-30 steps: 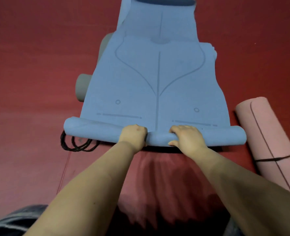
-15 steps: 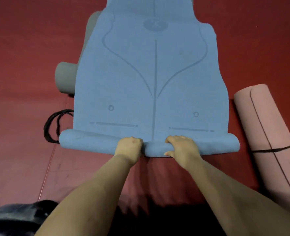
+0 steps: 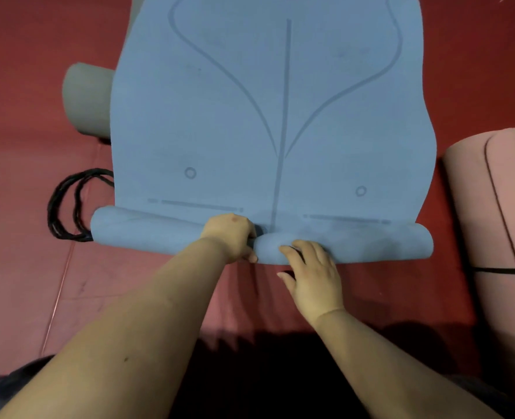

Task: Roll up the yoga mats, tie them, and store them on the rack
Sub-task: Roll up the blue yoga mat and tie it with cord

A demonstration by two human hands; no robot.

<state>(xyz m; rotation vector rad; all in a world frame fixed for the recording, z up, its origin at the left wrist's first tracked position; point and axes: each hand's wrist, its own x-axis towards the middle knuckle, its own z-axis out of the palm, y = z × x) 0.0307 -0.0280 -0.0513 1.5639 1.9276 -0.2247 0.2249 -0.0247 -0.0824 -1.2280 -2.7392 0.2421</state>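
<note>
A blue yoga mat (image 3: 268, 116) with printed guide lines lies flat on the red floor, stretching away from me. Its near end is wound into a low roll (image 3: 147, 234) across the view. My left hand (image 3: 232, 237) grips the roll at its middle, fingers curled round it. My right hand (image 3: 313, 273) sits just behind the roll with loosely spread fingers, and its fingertips touch the roll's near side. A coil of black cord (image 3: 65, 204) lies at the roll's left end, partly under the mat.
A rolled pink mat (image 3: 497, 213) tied with a black cord (image 3: 504, 271) lies to the right. A rolled grey mat (image 3: 87, 101) pokes out from under the blue mat's left edge. Red floor (image 3: 29, 131) surrounds everything. No rack is in view.
The roll has advanced away from me along the mat. My right hand has let go of the roll and drawn back, now only touching it with its fingertips. My left hand keeps its grip.
</note>
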